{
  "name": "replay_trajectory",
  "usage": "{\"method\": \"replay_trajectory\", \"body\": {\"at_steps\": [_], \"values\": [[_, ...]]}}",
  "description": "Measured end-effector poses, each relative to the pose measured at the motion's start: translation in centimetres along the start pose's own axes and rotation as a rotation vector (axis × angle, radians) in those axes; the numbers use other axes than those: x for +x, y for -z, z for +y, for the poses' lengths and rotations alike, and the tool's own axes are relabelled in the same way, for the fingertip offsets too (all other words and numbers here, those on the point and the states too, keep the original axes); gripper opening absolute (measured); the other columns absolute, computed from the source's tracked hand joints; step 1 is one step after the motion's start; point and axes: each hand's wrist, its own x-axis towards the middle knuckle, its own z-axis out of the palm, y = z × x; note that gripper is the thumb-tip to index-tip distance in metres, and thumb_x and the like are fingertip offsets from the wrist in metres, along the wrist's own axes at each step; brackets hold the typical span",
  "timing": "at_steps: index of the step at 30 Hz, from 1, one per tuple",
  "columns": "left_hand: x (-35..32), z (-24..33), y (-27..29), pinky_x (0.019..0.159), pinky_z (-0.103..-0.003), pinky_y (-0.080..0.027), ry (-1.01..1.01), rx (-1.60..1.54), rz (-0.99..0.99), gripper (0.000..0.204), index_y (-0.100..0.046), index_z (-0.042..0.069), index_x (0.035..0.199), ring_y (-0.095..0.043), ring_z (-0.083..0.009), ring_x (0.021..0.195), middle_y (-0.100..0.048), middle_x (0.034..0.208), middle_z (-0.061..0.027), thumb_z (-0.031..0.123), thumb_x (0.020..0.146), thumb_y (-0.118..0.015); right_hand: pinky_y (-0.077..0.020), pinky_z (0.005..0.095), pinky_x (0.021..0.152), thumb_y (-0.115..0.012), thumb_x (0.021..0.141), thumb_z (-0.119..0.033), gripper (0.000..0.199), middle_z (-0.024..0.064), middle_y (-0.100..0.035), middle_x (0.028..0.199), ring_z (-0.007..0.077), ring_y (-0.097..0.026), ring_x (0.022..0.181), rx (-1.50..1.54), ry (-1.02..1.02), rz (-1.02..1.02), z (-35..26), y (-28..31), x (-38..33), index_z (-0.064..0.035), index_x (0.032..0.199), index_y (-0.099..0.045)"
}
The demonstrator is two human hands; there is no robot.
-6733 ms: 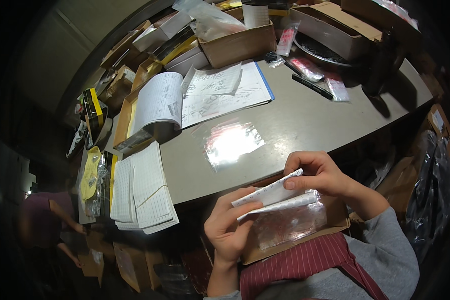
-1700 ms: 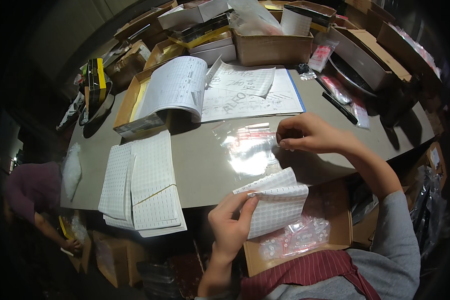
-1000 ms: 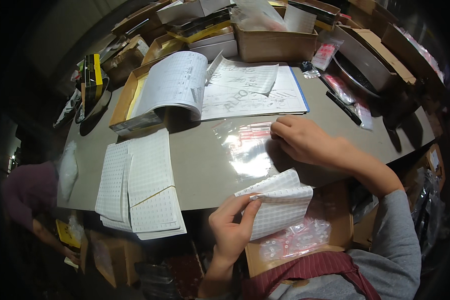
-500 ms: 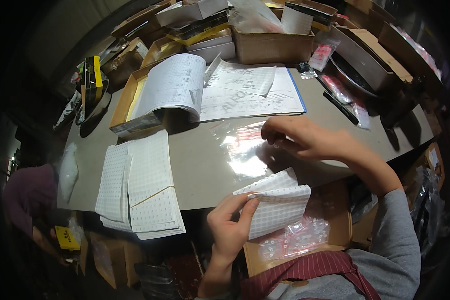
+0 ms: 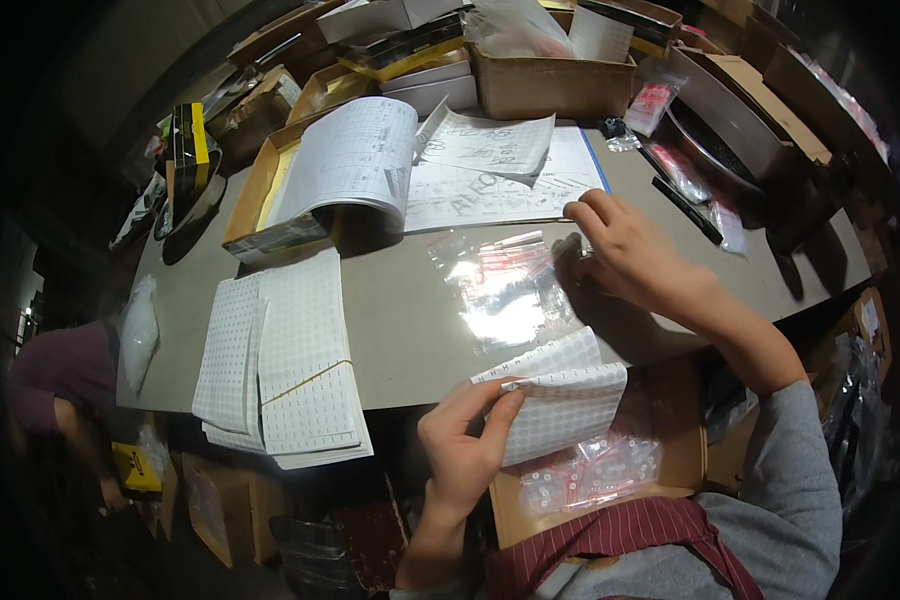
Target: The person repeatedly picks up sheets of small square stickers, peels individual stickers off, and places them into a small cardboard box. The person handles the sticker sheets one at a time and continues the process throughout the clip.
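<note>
My left hand (image 5: 462, 440) pinches a folded sheet of small round labels (image 5: 568, 412) between thumb and fingers at the table's near edge. My right hand (image 5: 630, 250) hovers over the table with its fingers curled in toward the thumb; whatever is between the fingertips is too small to make out. Just left of it lie clear zip bags (image 5: 510, 300) with red stripes, shiny under the light. Below the held sheet, a cardboard box (image 5: 682, 455) contains clear bags of small round white pieces (image 5: 590, 474).
Stacks of label sheets (image 5: 305, 340), one with a rubber band, overhang the near edge at left. An open cardboard box with papers (image 5: 355, 160) and a clipboard (image 5: 500, 205) stand behind. A black marker (image 5: 686, 210) lies at right. Another person (image 5: 60, 385) bends down at far left.
My right hand has moved right and slightly away from me, off the zip bags. The left hand still holds the label sheet. The person at far left has shifted an arm.
</note>
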Motion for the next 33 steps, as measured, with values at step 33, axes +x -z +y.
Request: {"method": "replay_trajectory", "body": {"at_steps": [33], "values": [[-0.1, 0.4, -1.4, 0.077, -0.023, -0.048, 0.078, 0.015, -0.042, 0.016, -0.074, -0.008, 0.104, -0.062, -0.0097, 0.085, -0.071, 0.092, -0.0042, 0.001, 0.091, -0.075, -0.0518, 0.0501, 0.077, -0.068, 0.088, -0.020, 0.022, 0.0221, -0.067, 0.087, 0.0437, -0.066, 0.087, 0.120, -0.273, -0.209, 2.3, 3.3, -7.7, 0.0008, 0.096, -0.066]]}}
